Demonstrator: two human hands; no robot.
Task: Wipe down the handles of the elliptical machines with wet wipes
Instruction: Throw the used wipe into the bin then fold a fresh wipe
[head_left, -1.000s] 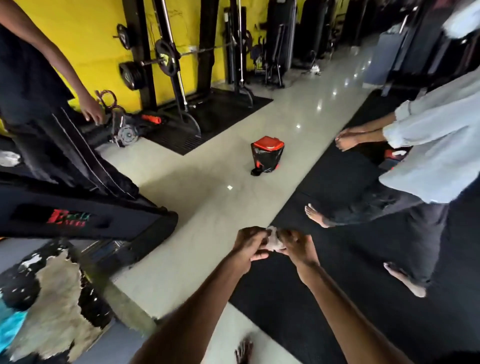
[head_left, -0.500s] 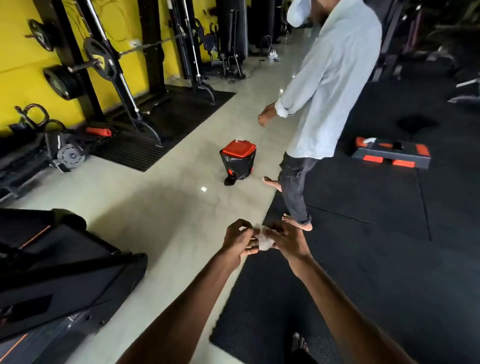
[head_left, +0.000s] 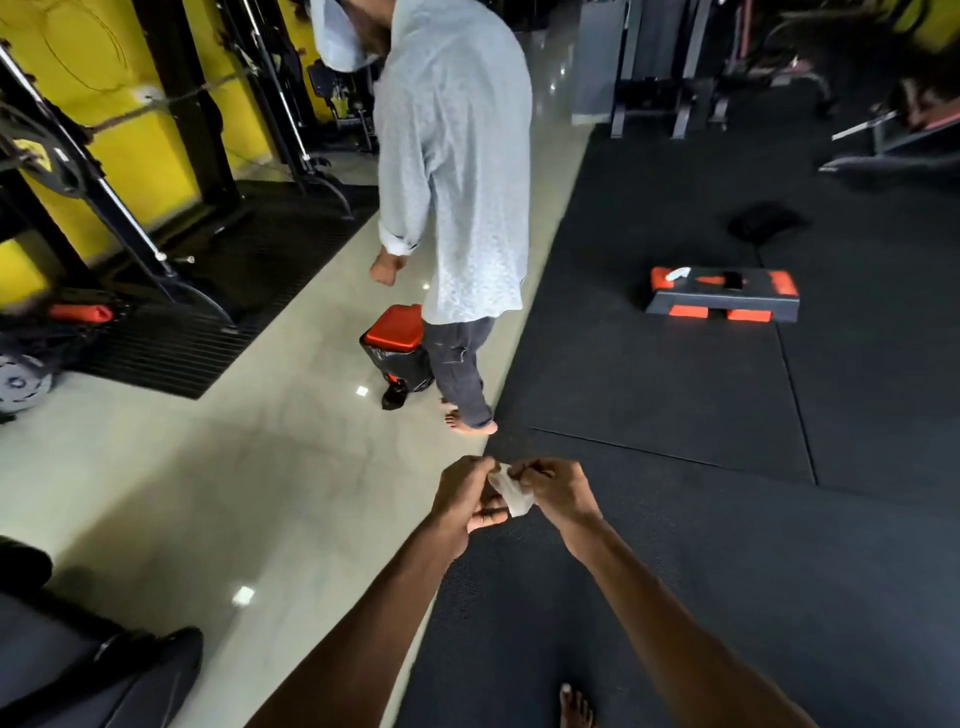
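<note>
we hold the wet wipe (head_left: 511, 493) out front, left hand (head_left: 465, 499) and right hand (head_left: 558, 491) both pinching it, probably to unfold it for wiping

Reaching forward with both bare arms.
Pinching a crumpled wet wipe (head_left: 512, 494) with left hand (head_left: 464, 500) and right hand (head_left: 560, 491) together, curling fingers (head_left: 487, 516), angling wrists inward.

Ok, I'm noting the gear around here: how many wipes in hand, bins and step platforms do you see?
wipe: 1
bin: 1
step platform: 1
total: 3
</note>
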